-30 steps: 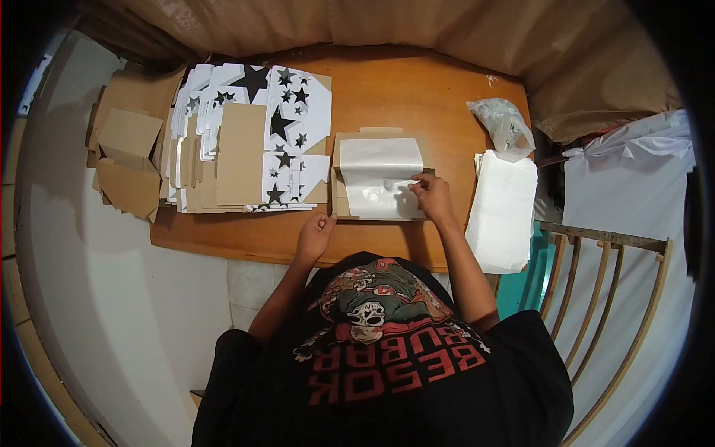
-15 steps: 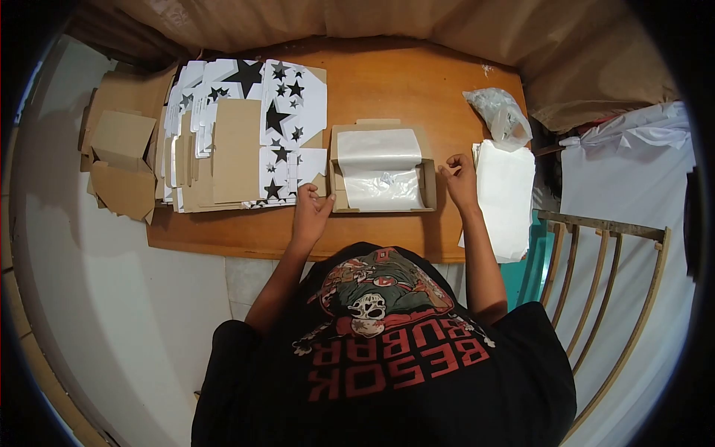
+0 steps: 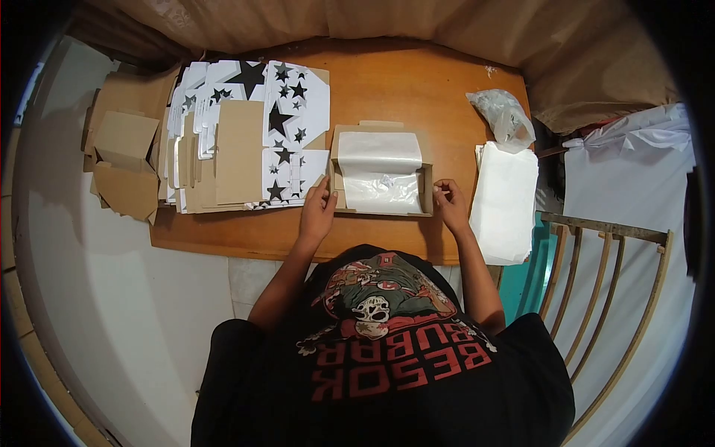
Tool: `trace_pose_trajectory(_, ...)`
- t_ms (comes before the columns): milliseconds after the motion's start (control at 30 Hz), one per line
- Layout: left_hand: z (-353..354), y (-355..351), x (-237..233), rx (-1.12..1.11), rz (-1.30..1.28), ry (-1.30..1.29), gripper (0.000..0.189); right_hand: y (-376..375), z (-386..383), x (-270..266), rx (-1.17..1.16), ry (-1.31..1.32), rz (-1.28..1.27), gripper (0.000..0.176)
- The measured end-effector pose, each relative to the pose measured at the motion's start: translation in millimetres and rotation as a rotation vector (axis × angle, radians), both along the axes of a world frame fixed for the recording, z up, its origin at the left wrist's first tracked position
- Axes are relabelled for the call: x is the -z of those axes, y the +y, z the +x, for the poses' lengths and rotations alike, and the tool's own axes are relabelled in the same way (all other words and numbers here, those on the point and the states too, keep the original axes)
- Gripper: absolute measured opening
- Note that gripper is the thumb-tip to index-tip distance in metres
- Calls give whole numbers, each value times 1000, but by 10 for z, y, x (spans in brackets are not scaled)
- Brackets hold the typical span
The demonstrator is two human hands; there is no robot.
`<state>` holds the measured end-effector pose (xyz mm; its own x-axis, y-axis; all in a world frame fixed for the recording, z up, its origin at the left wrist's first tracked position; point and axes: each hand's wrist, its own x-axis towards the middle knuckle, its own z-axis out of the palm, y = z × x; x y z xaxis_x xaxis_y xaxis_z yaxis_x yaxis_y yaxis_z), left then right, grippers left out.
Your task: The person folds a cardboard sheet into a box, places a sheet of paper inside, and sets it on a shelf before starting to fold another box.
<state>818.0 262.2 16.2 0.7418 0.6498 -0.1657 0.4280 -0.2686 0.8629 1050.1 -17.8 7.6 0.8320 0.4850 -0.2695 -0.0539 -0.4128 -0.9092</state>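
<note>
Likely light, flimsy cardboard box (image 3: 427,177) with loose paper liner (image 3: 381,173); best taken by side walls. Left hand (image 3: 319,212), right hand (image 3: 449,203) apart at its near corners, grip unclear.

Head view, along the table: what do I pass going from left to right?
In order: plain cardboard pieces → star-printed sheets → open box lined with clear film → stack of white sheets.

The shallow brown cardboard box (image 3: 427,186) lies open and flat on the worktop (image 3: 395,89) right in front of me, near the front edge. A glossy, translucent white sheet (image 3: 381,170) lines it, creased across its middle.
</note>
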Motion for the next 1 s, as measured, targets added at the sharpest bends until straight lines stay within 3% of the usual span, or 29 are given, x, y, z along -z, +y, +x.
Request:
trace_pose_trajectory(167,31,86,58,-33,10,-4,38,38,39,88,21,-19,25,13)
trace_pose_trajectory(233,42,184,254,-174,-267,-65,35,69,48,135,27,-51,31,17)
trace_pose_trajectory(367,158,374,346,-173,-254,-24,36,95,102,195,48,-39,-21,27)
trace_pose_trajectory(433,230,435,353,-167,-405,68,40,124,90,261,56,-34,-54,28)
trace_pose_trajectory(567,283,472,551,-137,-423,-22,45,193,63,248,71,-82,-150,29)
trace_pose_trajectory(633,304,426,435,4,-147,111,49,192,59,250,53,-79,-170,29)
trace_pose_trajectory(733,332,399,366,42,12,123,49,219,43,150,1,-137,-221,29)
trace_pose_trajectory(833,313,357,594,4,185,-4,42,253,44,99,-36,-193,-269,31)
trace_pose_trajectory(933,375,298,317,-54,27,42,34,295,48,-28,-51,-182,-337,31)
trace_pose_trajectory(1000,446,304,129,-74,62,114,27,305,81,-53,-67,-166,-391,31)
